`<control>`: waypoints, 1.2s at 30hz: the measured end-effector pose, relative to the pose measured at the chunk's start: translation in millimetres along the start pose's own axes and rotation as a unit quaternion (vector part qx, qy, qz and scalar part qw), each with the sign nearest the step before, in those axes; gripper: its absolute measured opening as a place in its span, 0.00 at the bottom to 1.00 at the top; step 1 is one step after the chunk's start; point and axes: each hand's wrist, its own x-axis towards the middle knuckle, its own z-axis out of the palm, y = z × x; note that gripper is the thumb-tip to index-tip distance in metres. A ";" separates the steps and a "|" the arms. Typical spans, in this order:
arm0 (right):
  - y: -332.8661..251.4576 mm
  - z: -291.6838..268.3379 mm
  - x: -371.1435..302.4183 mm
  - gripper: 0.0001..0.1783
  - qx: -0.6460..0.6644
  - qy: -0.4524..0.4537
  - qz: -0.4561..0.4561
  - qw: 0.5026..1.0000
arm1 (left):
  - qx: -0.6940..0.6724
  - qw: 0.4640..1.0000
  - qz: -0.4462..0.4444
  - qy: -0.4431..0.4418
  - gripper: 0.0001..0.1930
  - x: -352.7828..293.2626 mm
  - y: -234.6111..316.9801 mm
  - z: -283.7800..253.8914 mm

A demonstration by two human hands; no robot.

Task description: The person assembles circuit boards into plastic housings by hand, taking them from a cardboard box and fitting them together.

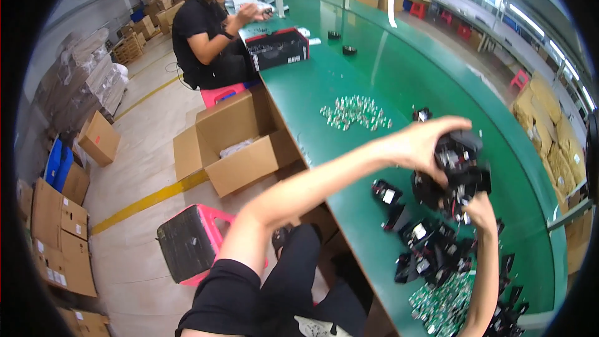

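Observation:
My left hand (pixel 419 145) reaches across the green worktable, its fingers wrapped round a cluster of black plastic housings (pixel 458 148). Below it, my right hand (pixel 482 211) is closed on the lower part of the same cluster; its fingertips are partly hidden. How many housings are in the cluster I cannot tell. Beneath my hands lies a heap of loose black housings (pixel 419 232), some with pale parts showing. Small green circuit boards (pixel 440 304) are piled by my right forearm. A second spread of small circuit boards (pixel 357 113) lies farther up the table.
A co-worker (pixel 203 37) sits at the far left, by a black box (pixel 277 48) on the table. An open cardboard box (pixel 240 171) stands against the table's left edge. Beside me is a pink stool (pixel 215 228) with a dark top. Two black pieces (pixel 348 50) lie farther off.

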 end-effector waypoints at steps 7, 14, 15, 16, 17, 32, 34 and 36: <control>-82.5 120.2 47.7 0.44 0.037 -0.069 -0.235 0.969 | 0.128 0.988 -0.071 0.039 0.49 -97.9 37.0 -98.8; -72.4 289.5 81.5 0.50 0.235 -0.225 -0.239 0.915 | -0.029 0.945 -0.314 0.085 0.48 -232.2 51.0 -146.4; -63.6 320.9 84.0 0.50 0.272 -0.243 -0.237 0.900 | -0.021 0.938 -0.335 0.085 0.49 -254.4 47.8 -152.1; -41.1 351.1 90.7 0.52 0.273 -0.241 -0.226 0.904 | 0.024 0.939 -0.335 0.070 0.49 -271.5 39.0 -153.9; -17.0 377.9 97.3 0.54 0.274 -0.241 -0.215 0.906 | 0.070 0.938 -0.335 0.055 0.49 -289.6 24.7 -155.5; 221.2 390.9 155.6 0.39 0.161 -0.165 0.201 0.952 | -0.274 0.770 -0.543 -0.193 0.52 -339.8 -329.4 -2.4; 244.1 382.8 159.1 0.39 0.156 -0.132 0.285 0.937 | -0.341 0.729 -0.555 -0.210 0.53 -349.6 -359.9 38.7; 266.2 387.4 162.4 0.39 0.157 -0.102 0.358 0.915 | -0.376 0.706 -0.561 -0.213 0.53 -386.0 -405.0 111.9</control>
